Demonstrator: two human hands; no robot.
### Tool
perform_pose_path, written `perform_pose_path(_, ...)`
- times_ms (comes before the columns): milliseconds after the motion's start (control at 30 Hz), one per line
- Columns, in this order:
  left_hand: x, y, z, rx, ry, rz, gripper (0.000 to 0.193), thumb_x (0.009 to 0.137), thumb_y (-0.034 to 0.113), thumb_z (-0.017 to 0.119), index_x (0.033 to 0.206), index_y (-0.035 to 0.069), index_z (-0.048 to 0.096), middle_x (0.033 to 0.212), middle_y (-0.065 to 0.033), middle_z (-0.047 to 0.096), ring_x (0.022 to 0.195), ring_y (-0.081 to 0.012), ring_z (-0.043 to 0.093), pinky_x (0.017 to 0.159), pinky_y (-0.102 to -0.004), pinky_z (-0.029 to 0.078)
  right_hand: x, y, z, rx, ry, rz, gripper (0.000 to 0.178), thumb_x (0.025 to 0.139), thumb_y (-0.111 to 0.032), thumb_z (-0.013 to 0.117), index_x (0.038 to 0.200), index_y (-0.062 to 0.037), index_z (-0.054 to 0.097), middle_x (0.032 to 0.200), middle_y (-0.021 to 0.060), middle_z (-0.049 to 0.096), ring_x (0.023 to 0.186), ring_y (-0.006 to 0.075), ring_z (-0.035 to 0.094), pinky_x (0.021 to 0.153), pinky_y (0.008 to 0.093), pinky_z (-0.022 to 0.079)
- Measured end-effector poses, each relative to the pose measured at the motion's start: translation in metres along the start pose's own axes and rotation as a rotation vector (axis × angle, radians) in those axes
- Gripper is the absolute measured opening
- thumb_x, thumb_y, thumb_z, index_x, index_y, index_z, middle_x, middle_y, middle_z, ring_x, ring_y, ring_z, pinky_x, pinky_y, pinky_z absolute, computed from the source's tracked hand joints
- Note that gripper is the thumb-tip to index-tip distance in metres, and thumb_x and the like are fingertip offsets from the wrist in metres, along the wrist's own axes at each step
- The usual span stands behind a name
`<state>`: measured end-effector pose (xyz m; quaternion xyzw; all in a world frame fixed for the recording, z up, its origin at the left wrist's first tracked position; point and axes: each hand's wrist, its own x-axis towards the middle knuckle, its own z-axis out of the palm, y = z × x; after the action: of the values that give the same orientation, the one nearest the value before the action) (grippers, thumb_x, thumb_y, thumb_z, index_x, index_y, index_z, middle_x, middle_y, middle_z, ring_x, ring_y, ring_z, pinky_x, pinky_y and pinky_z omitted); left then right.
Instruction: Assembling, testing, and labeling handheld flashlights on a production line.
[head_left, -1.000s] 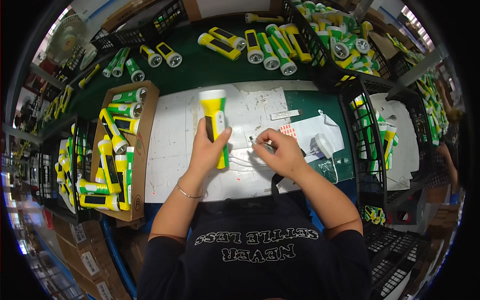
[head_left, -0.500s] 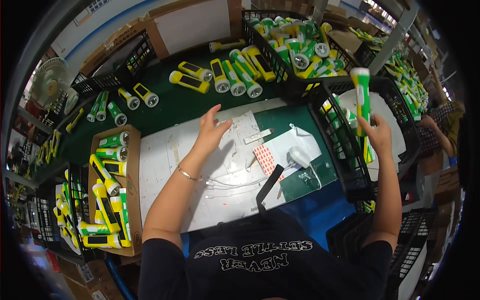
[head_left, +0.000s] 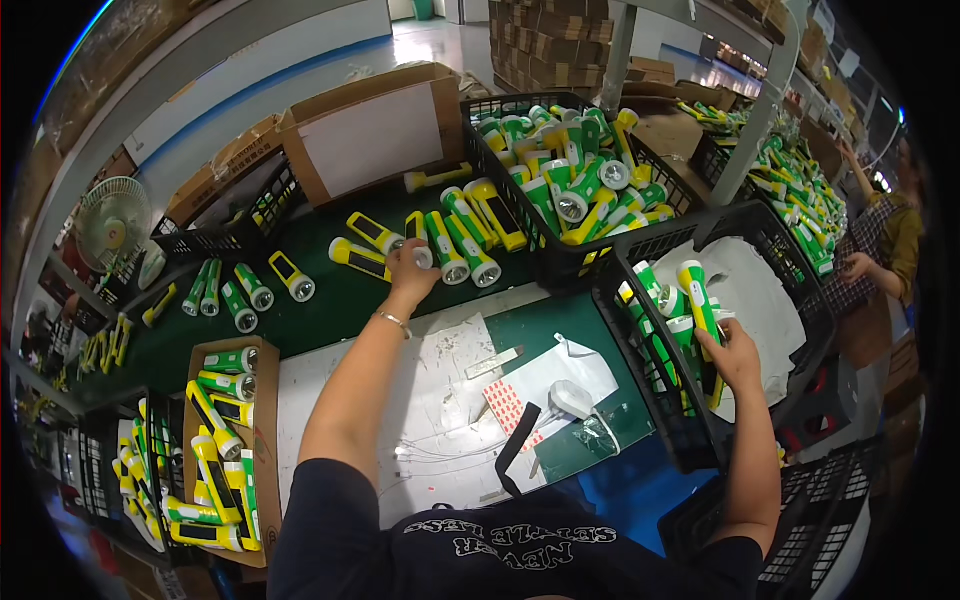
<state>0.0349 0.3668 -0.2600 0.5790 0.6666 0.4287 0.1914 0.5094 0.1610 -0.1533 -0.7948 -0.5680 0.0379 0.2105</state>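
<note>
The right hand (head_left: 738,358) has its fingers wrapped round a torch (head_left: 697,300), tilted head up, among others at the crate (head_left: 697,452); the left hand (head_left: 412,278) is at a second torch (head_left: 416,226) on the bench (head_left: 320,325), its grip impossible to tell

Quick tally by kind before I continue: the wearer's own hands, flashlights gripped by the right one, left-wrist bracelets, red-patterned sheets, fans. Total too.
Left hand and right hand: 2
Gripped flashlight: 1
Bracelet: 1
Red-patterned sheet: 1
Fan: 1
Total: 6
</note>
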Motion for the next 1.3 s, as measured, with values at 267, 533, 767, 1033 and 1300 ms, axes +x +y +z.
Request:
perform_pose_path(267, -0.059, 0.027, -0.093, -0.708, 0.097, 0.21, 0.049, 0.076, 0.005, 0.069, 0.12, 0.001, 0.045, 0.116, -0.0138, 0.054, 0.104, -0.0265, 0.055, 0.091, -0.0333, 0.043, 0.002, -0.015, -0.009, 0.131, 0.13, -0.038, 0.048, 0.078, -0.041, 0.065, 0.108, -0.0049, 0.053, 0.087, 0.0143, 0.065, 0.08, 0.0289, 0.063, 0.07, 0.036, 0.047)
perform_pose_path(533, -0.168, 0.029, -0.098, -1.511, -0.51, -0.799, 0.049, 0.092, 0.052, 0.041, 0.114, 0.008, 0.046, 0.102, -0.0141, 0.055, 0.096, -0.0276, 0.055, 0.088, -0.0512, 0.046, -0.043, -0.088, -0.037, 0.385, 0.182, -0.286, 0.03, 0.084, -0.021, 0.062, 0.108, -0.0048, 0.056, 0.087, 0.0056, 0.062, 0.073, 0.0091, 0.053, 0.057, 0.023, 0.038)
perform_pose_path(767, -0.219, 0.026, -0.109, -1.52, -0.421, -0.766, 0.036, 0.092, 0.04, 0.049, 0.112, 0.01, 0.049, 0.087, -0.0071, 0.054, 0.07, -0.0171, 0.054, 0.055, -0.0307, 0.048, -0.117, -0.186, -0.014, 0.5, -0.26, -0.536, 0.038, 0.073, -0.024, 0.07, 0.105, -0.0049, 0.059, 0.088, 0.0094, 0.064, 0.081, 0.0207, 0.064, 0.069, 0.0284, 0.049)
perform_pose_path(1033, -0.23, 0.025, -0.12, -1.545, -0.471, -0.759, 0.034, 0.092, 0.04, 0.047, 0.107, 0.009, 0.049, 0.084, -0.0073, 0.054, 0.069, -0.0176, 0.054, 0.055, -0.0305, 0.048, -0.147, -0.229, 0.063, 0.504, -0.535, -0.762, 0.024, 0.082, -0.027, 0.06, 0.09, -0.005, 0.056, 0.085, 0.01, 0.059, 0.072, 0.0267, 0.06, 0.061, 0.0348, 0.048)
perform_pose_path(1300, -0.242, 0.036, -0.128, -1.202, -0.35, -0.41, 0.03, 0.095, 0.028, 0.046, 0.114, 0.005, 0.039, 0.093, -0.0117, 0.055, 0.077, -0.0175, 0.058, 0.063, -0.0325, 0.053, -0.17, -0.256, 0.097, 0.33, -0.147, -1.231, 0.01, 0.075, -0.017, 0.064, 0.079, -0.0109, 0.058, 0.07, 0.0038, 0.049, 0.051, 0.0209, 0.053, 0.045, 0.0327, 0.042)
